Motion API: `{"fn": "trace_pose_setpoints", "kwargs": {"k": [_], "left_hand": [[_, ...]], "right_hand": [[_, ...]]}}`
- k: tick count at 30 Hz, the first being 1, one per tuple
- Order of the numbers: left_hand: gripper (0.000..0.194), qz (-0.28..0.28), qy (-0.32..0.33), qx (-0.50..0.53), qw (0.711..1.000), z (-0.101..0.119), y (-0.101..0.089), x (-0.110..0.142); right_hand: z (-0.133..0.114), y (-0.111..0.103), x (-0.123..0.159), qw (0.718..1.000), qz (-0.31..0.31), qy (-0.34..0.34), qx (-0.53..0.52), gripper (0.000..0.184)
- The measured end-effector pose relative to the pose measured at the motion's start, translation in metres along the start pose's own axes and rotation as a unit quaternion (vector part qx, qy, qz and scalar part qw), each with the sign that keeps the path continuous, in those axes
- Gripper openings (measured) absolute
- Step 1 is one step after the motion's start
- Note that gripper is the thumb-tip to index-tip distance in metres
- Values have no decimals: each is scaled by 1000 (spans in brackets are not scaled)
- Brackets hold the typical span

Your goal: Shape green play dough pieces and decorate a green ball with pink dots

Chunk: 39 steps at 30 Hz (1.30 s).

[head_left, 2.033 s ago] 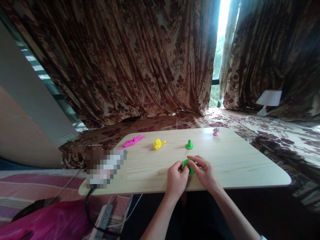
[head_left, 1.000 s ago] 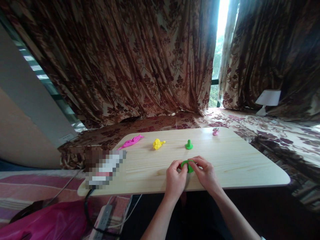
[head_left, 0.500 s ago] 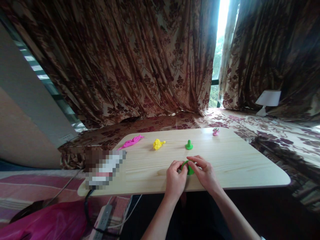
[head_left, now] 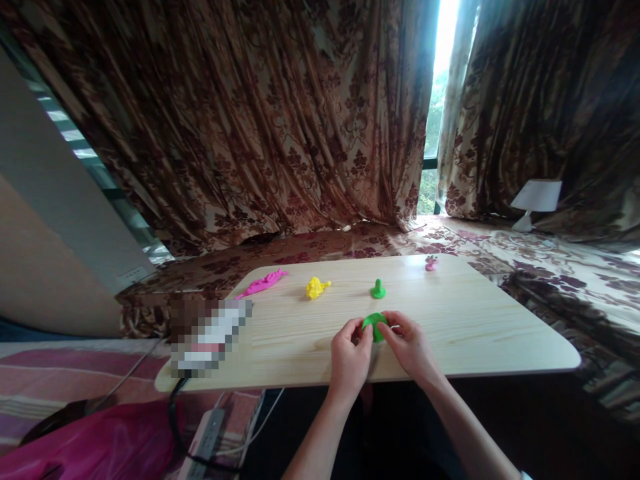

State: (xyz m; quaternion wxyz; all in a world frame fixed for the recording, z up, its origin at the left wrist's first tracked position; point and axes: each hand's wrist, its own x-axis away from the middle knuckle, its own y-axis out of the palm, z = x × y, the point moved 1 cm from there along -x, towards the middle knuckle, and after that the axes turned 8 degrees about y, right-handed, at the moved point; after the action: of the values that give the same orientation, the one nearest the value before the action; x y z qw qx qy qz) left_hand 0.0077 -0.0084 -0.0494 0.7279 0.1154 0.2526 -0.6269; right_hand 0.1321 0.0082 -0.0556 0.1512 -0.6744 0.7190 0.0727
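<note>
A flat, roundish piece of green modelling clay (head_left: pixel 375 327) is pinched between both hands above the near part of the table. My left hand (head_left: pixel 350 353) grips its left edge with thumb and fingers. On the other side my right hand (head_left: pixel 411 347) holds the right edge, its thumb pressed on the face. Just beyond the hands stands a green clay shape (head_left: pixel 379 289) with a wide base and an upright knob. A yellow clay lump (head_left: pixel 315 288) with a short stem lies to its left.
The pale wooden table (head_left: pixel 290 340) carries a long pink clay piece (head_left: pixel 263 285) at the far left and a small pink figure (head_left: pixel 431 263) at the far right. A blurred-out object (head_left: pixel 213 337) sits on the left edge. Behind stands a white lamp (head_left: pixel 537 197).
The green clay in my hands has tilted, so its broad face now shows where a thin rim and a lower part showed before. Both hands stay nearly in place.
</note>
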Motion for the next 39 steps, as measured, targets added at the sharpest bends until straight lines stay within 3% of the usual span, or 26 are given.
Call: {"fn": "trace_pose_setpoints", "kwargs": {"k": [19, 39], "left_hand": [[19, -34, 8, -22, 999, 8, 0, 0], [19, -47, 20, -33, 998, 7, 0, -1]], "right_hand": [[-11, -2, 3, 998, 12, -60, 20, 16], [-12, -3, 3, 998, 4, -50, 23, 20]]}}
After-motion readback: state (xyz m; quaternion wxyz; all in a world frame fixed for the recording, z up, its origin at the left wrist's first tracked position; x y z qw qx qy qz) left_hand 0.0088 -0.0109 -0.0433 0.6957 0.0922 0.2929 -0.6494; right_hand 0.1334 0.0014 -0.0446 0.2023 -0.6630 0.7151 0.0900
